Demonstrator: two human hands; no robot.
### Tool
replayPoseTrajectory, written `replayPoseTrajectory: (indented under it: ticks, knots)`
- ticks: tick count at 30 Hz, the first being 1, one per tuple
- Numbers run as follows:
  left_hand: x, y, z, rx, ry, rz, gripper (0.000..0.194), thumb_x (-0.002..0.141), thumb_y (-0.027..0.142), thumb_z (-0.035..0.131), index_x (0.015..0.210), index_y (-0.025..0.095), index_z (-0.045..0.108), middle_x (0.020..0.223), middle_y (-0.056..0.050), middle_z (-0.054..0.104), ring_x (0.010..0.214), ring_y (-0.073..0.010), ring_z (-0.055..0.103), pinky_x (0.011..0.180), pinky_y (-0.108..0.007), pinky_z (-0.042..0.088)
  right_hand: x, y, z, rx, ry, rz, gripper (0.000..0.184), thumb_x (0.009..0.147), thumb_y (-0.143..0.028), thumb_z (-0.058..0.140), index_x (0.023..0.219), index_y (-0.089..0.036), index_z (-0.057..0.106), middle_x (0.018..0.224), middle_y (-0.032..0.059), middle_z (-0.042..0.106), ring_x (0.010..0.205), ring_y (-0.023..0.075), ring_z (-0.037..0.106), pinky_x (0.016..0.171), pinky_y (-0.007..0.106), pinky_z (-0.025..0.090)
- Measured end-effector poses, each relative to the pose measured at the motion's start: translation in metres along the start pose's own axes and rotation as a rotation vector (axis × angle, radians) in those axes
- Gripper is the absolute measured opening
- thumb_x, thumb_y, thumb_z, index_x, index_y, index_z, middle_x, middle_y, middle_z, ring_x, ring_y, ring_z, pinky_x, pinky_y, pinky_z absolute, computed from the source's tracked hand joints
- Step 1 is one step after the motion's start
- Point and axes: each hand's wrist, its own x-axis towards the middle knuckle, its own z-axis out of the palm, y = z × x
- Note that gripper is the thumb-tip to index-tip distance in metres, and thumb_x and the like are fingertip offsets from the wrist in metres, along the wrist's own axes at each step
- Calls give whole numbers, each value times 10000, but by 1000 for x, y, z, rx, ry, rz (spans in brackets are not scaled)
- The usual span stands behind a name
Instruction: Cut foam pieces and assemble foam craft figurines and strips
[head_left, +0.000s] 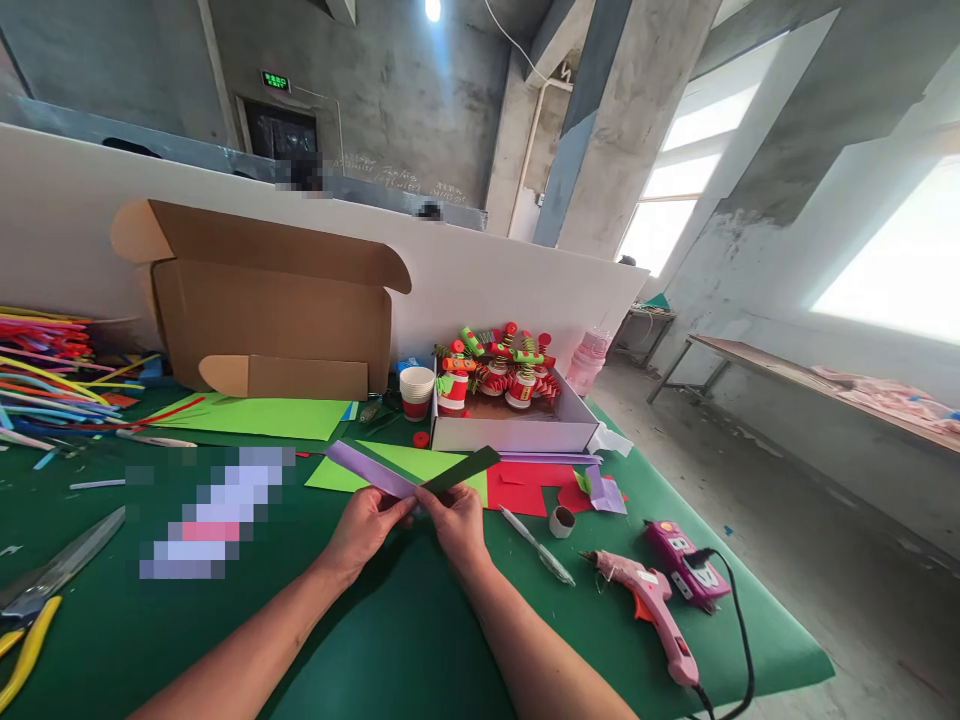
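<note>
Two paper strips meet in a V over the green table, pinched between my hands. The purple paper strip (367,468) slants up to the left, and the dark green paper strip (466,468) slants up to the right. My left hand (369,530) is closed on the lower end of the purple one. My right hand (457,520) pinches the point where both strips meet, its thumb pressed over them. Fingers hide the join, so whether the strips are fastened cannot be seen. Just beyond lies a light green paper sheet (330,480).
At right lie a pink glue gun (649,600), a purple power box (686,565), a pen (538,548) and a paper ring (561,522). Scissors (45,600) lie left. Behind stand a cardboard box (277,300), paper cups (416,390) and a white tray (510,435) of red-green figures.
</note>
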Motion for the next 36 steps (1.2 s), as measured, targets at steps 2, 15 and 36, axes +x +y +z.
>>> replayPoseTrajectory:
  ticks: [2, 15, 36]
  knots:
    - [1, -1, 0, 1, 6, -5, 374, 511, 514, 817, 637, 177, 713, 605, -41, 679, 580, -178, 576, 599, -309, 497, 0, 0, 0, 3, 5, 2, 218, 662, -403, 745, 604, -202, 685, 576, 28, 671, 573, 203, 623, 606, 332, 512]
    - [2, -7, 2, -23, 54, -1, 407, 487, 546, 814, 617, 178, 700, 591, -42, 667, 569, -177, 558, 579, -310, 478, 1, 6, -2, -70, 16, -17, 223, 691, -410, 721, 656, -190, 706, 657, 49, 720, 612, 209, 639, 630, 334, 519]
    - [4, -8, -1, -55, 115, 0, 346, 493, 472, 811, 605, 167, 692, 561, -26, 658, 559, -159, 551, 576, -282, 453, 4, 18, -9, -241, 90, -127, 181, 748, -367, 718, 718, -190, 723, 715, 27, 711, 699, 188, 623, 653, 287, 505]
